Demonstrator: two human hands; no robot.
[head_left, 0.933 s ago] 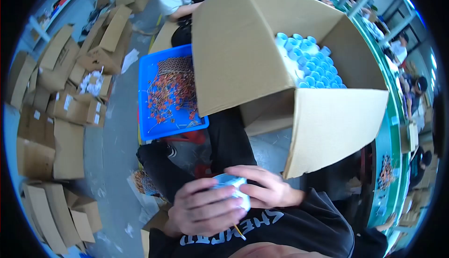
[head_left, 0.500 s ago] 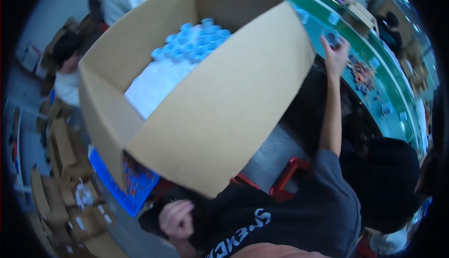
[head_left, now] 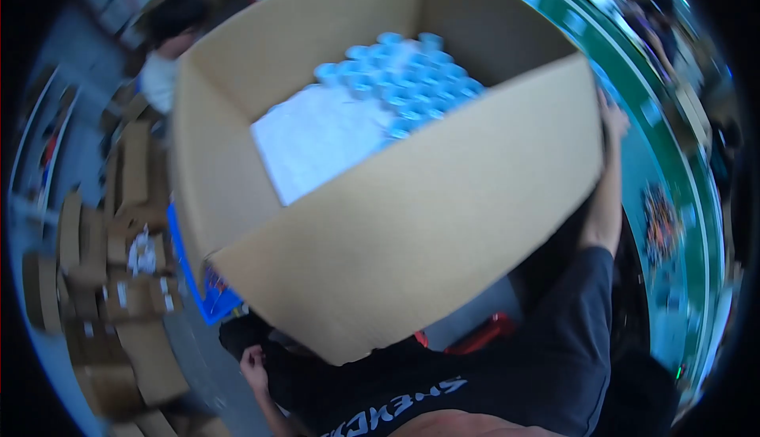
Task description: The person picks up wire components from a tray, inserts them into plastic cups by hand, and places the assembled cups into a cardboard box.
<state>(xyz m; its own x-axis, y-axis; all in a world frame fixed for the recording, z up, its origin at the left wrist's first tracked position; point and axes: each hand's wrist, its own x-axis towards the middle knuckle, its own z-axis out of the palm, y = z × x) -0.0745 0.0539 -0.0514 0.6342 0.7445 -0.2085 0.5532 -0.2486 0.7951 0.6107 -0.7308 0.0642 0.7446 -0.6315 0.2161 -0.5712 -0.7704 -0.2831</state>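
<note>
**Technician A:** Background survey first: a green conveyor line curves down the right side, stacked flat cartons cover the floor at left, and a blue crate sits below the main load. Another person is seated at upper left. Where is the work item?

**Technician B:** The large cardboard box fills the centre of the view, open at the top and tilted. Blue-capped bottles are packed in its far half; a white sheet covers the near half.

**Technician A:** Hazards?

**Technician B:** In my judgement, tipping. The box is large, appears loaded on one side only, and only one point of contact is visible. If the tilt increases, the bottles could slide and shift the weight. The red stool below could also catch the lower corner.

**Technician A:** Hand status?

**Technician B:** The right hand reaches up along the box's right wall; its fingers lie extended and flat at the upper edge, pressing rather than gripping. The left hand hangs low beneath the box, fingers loosely curled, holding nothing that can be seen.
</note>
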